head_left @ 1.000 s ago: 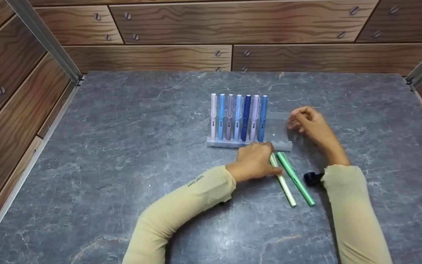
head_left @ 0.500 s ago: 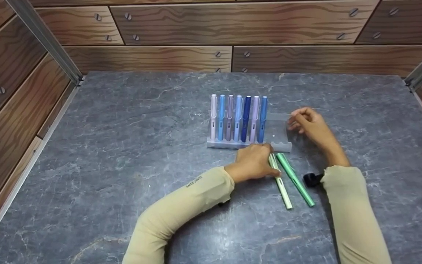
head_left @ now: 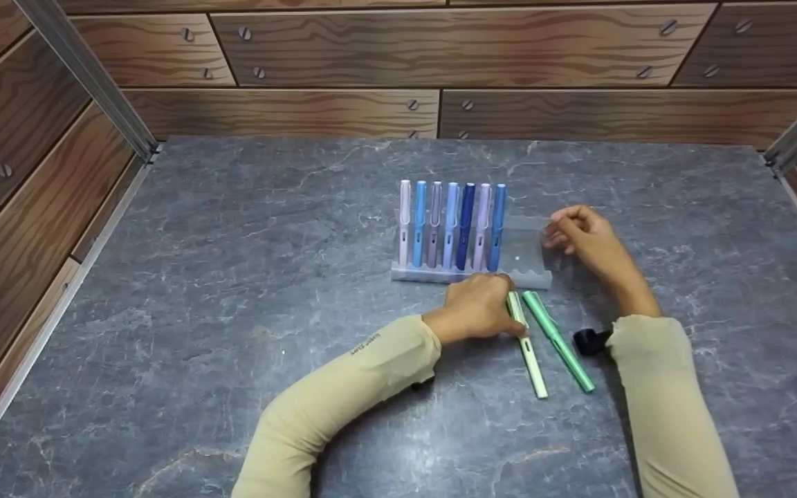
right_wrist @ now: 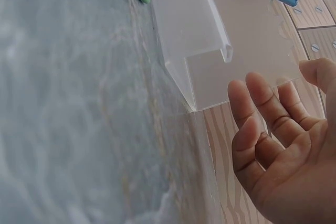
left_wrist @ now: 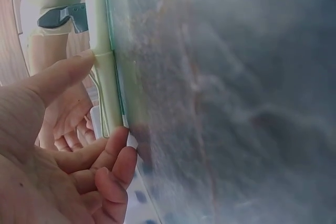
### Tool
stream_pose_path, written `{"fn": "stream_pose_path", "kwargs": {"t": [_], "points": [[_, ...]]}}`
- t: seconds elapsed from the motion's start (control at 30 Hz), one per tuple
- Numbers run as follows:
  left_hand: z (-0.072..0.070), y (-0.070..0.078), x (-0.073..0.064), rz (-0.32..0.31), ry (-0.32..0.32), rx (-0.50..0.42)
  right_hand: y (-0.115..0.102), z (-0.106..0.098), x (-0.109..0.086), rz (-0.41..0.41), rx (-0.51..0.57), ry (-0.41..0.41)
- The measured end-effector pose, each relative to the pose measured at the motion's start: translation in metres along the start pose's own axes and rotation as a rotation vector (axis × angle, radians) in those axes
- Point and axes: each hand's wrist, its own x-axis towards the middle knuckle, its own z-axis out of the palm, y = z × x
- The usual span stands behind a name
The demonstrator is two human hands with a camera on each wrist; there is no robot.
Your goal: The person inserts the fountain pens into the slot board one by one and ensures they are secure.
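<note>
My left hand (head_left: 478,304) pinches a pale green pen (head_left: 528,353) near its cap, in front of the rack. In the left wrist view the thumb lies on the side of that pale green pen (left_wrist: 107,82) and a fingertip meets its cap end. A darker green pen (head_left: 560,344) lies slanted on the table, just right of it. Several blue and purple pens (head_left: 450,225) lean side by side in a clear plastic rack (head_left: 526,245), filling its left part. My right hand (head_left: 589,238), fingers loosely bent, is at the rack's right edge; whether it touches is unclear.
The grey marbled tabletop (head_left: 198,277) is bounded by wood-patterned panels (head_left: 329,48) at the back and left side. A black wrist-camera piece (head_left: 589,341) sticks out from the right sleeve, close to the darker green pen.
The pale green pen's lower end has swung left and toward the front, widening its gap from the darker green pen. My left hand has shifted slightly left; the right hand keeps its place.
</note>
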Motion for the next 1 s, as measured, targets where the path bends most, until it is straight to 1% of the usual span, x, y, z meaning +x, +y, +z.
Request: {"fn": "stream_pose_path", "kwargs": {"t": [0.2,0.33,0.5,0.6,0.67,0.87,0.93,1.0], "points": [[0.0002,-0.0002,-0.0007,0.008,-0.015,-0.060,0.0027,-0.0004,0.0011,0.007,-0.013,0.003],[0.0003,0.0004,-0.0008,0.013,-0.018,-0.116,0.0025,-0.0005,0.0011,0.010,-0.019,0.005],[0.0012,0.0021,0.0007,-0.008,-0.011,-0.194,0.0023,-0.0005,0.0009,0.011,-0.012,0.010],[0.0023,0.0023,0.0021,-0.014,-0.017,-0.253,0.0029,-0.0005,0.0007,0.012,-0.005,0.012],[0.0029,0.0016,0.0028,-0.003,-0.031,-0.310,0.0031,-0.0005,0.0004,0.012,-0.003,0.012],[0.0028,-0.0021,0.0028,0.075,-0.085,-0.541,0.0014,-0.0006,-0.0005,0.002,-0.012,0.004],[0.0019,-0.0031,0.0021,0.098,-0.096,-0.591,0.0006,-0.0007,-0.0005,-0.003,-0.016,0.000],[0.0006,-0.0036,0.0015,0.118,-0.101,-0.619,0.0004,-0.0010,0.0000,-0.005,-0.020,-0.005]]}}
